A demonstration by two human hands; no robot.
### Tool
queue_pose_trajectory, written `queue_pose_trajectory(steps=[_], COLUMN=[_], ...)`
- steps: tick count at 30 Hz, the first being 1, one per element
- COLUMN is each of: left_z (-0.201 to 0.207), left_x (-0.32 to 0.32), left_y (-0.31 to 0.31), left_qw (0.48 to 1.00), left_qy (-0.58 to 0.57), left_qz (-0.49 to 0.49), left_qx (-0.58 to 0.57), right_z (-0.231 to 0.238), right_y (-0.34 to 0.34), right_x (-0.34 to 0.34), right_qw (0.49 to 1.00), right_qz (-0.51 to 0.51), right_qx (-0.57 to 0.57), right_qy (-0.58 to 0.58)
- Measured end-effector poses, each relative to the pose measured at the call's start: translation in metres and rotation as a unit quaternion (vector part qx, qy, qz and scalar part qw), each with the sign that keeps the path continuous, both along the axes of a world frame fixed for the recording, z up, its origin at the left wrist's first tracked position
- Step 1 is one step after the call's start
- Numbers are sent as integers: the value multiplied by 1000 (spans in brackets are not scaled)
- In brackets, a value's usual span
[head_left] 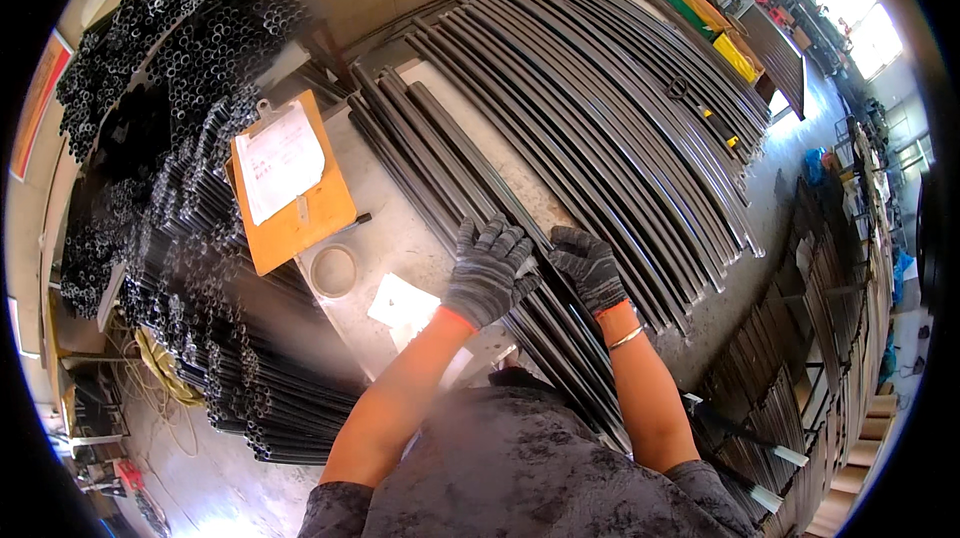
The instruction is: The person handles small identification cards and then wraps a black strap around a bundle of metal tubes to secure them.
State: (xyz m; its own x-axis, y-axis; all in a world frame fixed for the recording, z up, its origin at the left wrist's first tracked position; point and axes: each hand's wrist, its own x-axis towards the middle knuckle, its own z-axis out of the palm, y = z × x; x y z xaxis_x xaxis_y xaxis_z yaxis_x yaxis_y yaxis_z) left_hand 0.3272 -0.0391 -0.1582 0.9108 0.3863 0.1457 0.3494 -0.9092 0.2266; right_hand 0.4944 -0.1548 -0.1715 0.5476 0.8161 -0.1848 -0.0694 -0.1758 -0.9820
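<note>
Both my hands wear dark grey knit gloves with orange cuffs. My left hand (487, 270) lies flat with fingers spread on a small group of long dark metal bars (440, 163) that run across the grey workbench (385, 238). Beside it, my right hand (588, 266) presses down on the same bars with bent fingers; a thin bangle sits on that wrist. Whether either hand grips a bar cannot be told. To the right of those bars lies a wide sheet of many more long dark bars (620, 108).
An orange clipboard with white paper (288, 173), a tape roll (334, 271) and a white paper slip (403, 300) lie on the bench at left. Stacks of dark tubes (180, 48) fill the left side. Racks of metal sections (800, 358) stand at right.
</note>
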Motion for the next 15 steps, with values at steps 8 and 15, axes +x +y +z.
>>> queue_pose_trajectory(steps=[8,15], left_z=[4,-5], left_x=[3,4], left_y=[-1,-2], left_qw=[998,998], left_qy=[68,53], left_qz=[-6,-34], left_qx=[13,27], right_z=[-25,-38], right_y=[-9,-15], right_x=[14,29], right_qw=[995,938], right_qz=[-31,61], right_qx=[-16,-122], right_qy=[-91,-319])
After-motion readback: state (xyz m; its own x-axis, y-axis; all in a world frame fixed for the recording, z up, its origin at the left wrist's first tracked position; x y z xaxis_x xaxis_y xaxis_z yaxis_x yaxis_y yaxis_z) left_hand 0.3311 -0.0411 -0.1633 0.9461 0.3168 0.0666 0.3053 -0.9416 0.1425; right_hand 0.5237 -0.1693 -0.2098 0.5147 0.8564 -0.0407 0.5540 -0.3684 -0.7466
